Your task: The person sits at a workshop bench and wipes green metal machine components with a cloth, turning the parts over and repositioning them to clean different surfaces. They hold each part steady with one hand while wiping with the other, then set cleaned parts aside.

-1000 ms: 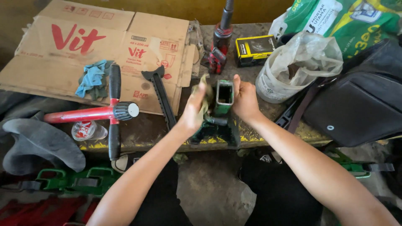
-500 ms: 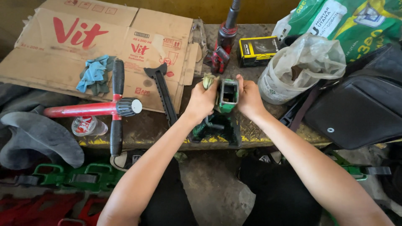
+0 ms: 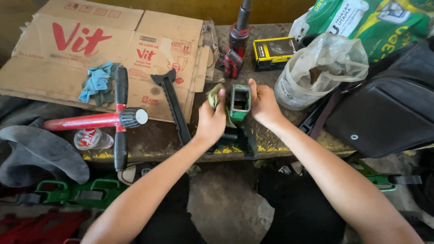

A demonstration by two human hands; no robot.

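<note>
Both our hands clasp the green metal housing (image 3: pixel 240 103) near the bench's (image 3: pixel 158 144) front edge: left hand (image 3: pixel 211 119), rag (image 3: pixel 213 96) pressed closer now; right hand (image 3: pixel 263 105) steadying.

Your left hand (image 3: pixel 211 121) and your right hand (image 3: pixel 263 106) are both bare, no gloves, no rings that I can make out. Your forearms run bare too, all the way from the wrists down to the bottom of the view, no sleeves showing, no watch, no strap or band on either wrist. Lower down, between your arms, your legs are in dark, near-black trousers (image 3: pixel 298 210), plain cloth with no pattern I can see. By your feet there's a glimpse of dark footwear (image 3: pixel 135 171) with pale markings, too little in view to tell more
</note>
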